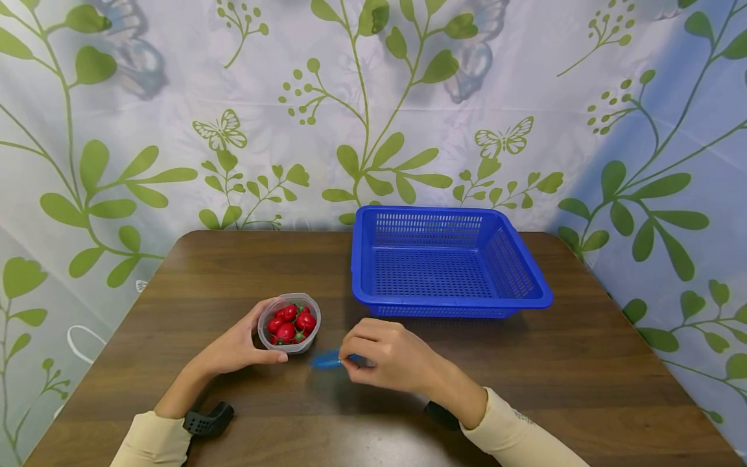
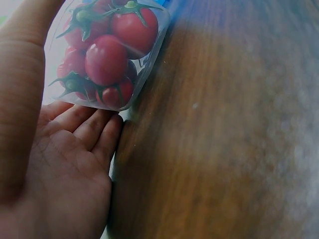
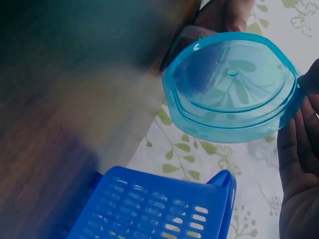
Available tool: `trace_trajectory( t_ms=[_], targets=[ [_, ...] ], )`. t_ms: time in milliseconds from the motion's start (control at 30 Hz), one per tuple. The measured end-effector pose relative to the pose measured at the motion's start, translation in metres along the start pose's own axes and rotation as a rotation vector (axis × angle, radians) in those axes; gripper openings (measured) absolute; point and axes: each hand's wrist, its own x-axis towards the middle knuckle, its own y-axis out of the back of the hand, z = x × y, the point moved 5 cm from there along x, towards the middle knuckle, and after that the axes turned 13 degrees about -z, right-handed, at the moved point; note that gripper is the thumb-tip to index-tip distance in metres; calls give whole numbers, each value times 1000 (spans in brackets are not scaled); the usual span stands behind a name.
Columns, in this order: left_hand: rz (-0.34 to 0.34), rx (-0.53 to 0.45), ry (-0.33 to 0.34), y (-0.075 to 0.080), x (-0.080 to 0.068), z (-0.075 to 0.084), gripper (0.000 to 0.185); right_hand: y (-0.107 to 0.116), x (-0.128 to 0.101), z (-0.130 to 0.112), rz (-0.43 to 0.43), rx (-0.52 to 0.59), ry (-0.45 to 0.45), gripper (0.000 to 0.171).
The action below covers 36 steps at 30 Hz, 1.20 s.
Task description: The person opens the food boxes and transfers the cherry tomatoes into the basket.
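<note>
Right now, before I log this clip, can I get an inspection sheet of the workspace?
Surface: brown wooden table, bare around the things.
Job's things: clear tub of cherry tomatoes, uncovered; blue lid off it; blue basket empty, behind.
Clutter: nothing seen.
Grips: left hand cups the tub's side; right hand pinches the lid just above the table.
Cables: nothing seen; black wrist mounts only.
Surroundings: leaf-and-butterfly curtain behind and beside.
</note>
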Motion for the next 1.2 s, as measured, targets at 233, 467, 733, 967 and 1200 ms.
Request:
trace_trajectory(
  t_ms=[233, 467, 733, 967, 1200],
  targets=[
    [-3, 1, 4, 0, 0, 0, 95, -10, 0, -8, -87, 35, 17, 16],
    [-1, -1, 7, -1, -1, -1, 95, -19, -1, -14, -215, 107, 35, 13],
    [1, 5, 6, -1, 0, -1, 95, -32, -5, -20, -376, 197, 65, 6],
    [1, 8, 12, 0, 1, 1, 95, -42, -8, -25, -469, 220, 70, 8],
    [2, 17, 16, 1, 1, 1, 96, -47, -8, -28, -515, 204, 81, 8]
  ],
)
